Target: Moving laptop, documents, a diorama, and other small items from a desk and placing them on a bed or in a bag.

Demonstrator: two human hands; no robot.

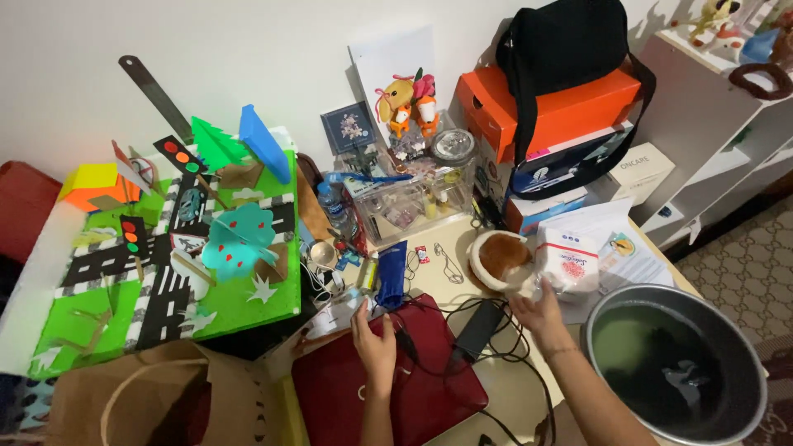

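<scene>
My left hand (376, 345) rests flat on the lid of a closed dark red laptop (388, 392), fingers apart, next to a black cable (410, 347). My right hand (535, 307) reaches up to a white packet with a red pattern (567, 262) and touches its lower edge; whether the fingers grip it is unclear. A brown and cream round pouch (500, 258) lies just left of the packet. A black power brick (477, 329) sits between my two hands.
A large metal pot (676, 363) with dark liquid stands at the right. A green paper street model (178, 248) fills the left. A clear plastic box (413, 202), orange boxes (549, 111), a black bag (562, 41) and a brown paper bag (157, 396) crowd the desk.
</scene>
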